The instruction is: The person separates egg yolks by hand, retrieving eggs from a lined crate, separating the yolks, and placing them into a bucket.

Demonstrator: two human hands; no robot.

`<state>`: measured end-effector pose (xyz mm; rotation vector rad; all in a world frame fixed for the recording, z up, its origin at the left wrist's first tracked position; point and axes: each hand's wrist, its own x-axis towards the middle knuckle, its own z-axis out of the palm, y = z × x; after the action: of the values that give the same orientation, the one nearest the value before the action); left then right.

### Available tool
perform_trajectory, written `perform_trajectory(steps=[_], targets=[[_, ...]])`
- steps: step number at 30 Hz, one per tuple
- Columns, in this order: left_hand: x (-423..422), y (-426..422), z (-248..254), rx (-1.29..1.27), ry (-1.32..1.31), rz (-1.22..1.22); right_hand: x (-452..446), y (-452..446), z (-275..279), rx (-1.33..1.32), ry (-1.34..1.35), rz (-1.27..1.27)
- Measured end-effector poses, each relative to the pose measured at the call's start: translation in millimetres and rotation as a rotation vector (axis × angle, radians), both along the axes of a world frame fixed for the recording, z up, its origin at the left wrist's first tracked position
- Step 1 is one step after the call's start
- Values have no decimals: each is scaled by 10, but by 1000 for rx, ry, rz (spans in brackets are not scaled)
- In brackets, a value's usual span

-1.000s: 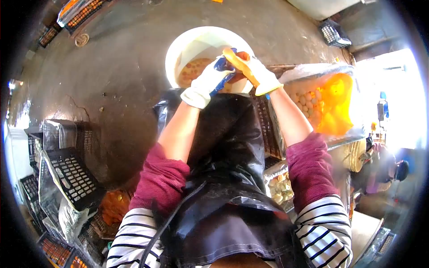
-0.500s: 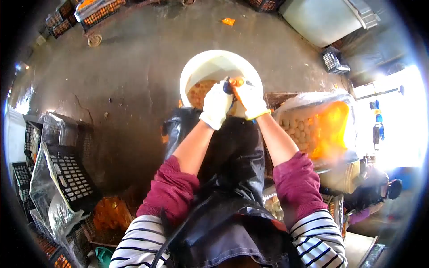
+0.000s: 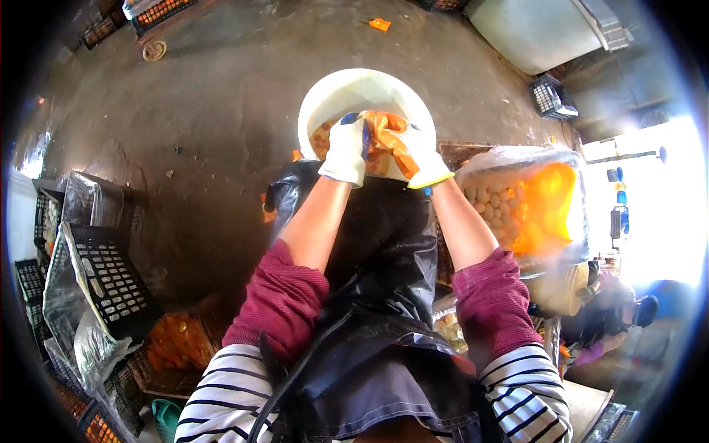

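Both hands are together over a round white tub that holds cloudy liquid with orange round pieces. My left hand, in a white glove with a blue palm, is closed, its fingers curled against the other hand; what it holds, if anything, is hidden. My right hand, in a white glove with an orange palm, has its fingers bent inward over the tub. Its grip is closed, and any small item inside cannot be made out.
At right stands a plastic-lined crate with pale round pieces and bright orange contents. Black crates are stacked at left. A black crate stands at upper right. Another person is at far right.
The tub first shifted down and right in view, then slightly up. The gloved hands have stayed together over it, and more of the right glove's orange palm shows now than half a second ago.
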<state>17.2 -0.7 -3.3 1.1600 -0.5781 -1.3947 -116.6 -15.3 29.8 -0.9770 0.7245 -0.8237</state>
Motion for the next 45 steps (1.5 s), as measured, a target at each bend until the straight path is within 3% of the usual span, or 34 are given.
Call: perform_trajectory(steps=[3,5,8,10,12,17,18,23,24,28,31,32,35,39,42,45], targets=[[-27,56,68,12,-54,-29,-5,-100,-158,-113,114,72],[-52,15,2,28,-114,-43,-6,-45,-90,-107,134,-41],[-68,43,2,-40,123,-98,-161,-311,-481,-382,457,-134],[-86,39,62,-28,216,-118,-159,-343,-446,-491,567,-152],[-99,16,57,-71,263,-125,-145,-342,-339,-433,465,-143],[-145,-42,-20,-122,239,-59,-417,-835,-863,-581,864,-4],[-141,-43,-25,-86,271,-44,-336,-708,-544,-521,865,25],[-37,-73,16,-46,465,114,-46,-353,394,219,33,-50],[-37,-86,36,-78,472,194,-98,-397,467,131,91,100],[-17,-158,-106,-81,404,197,-68,-398,434,-51,1088,-95],[-15,-109,-77,-148,379,193,-175,-526,381,-153,1128,-35],[-25,-69,-56,-120,295,129,-254,-530,403,-68,939,-64],[-69,-110,-130,-104,381,60,-202,-457,544,19,634,8],[-104,-92,-183,-99,376,75,-108,-365,678,-47,649,5],[-23,-148,-325,-157,448,104,-442,-383,587,-55,417,32],[58,79,161,-199,339,28,-1083,21,733,-247,627,77]])
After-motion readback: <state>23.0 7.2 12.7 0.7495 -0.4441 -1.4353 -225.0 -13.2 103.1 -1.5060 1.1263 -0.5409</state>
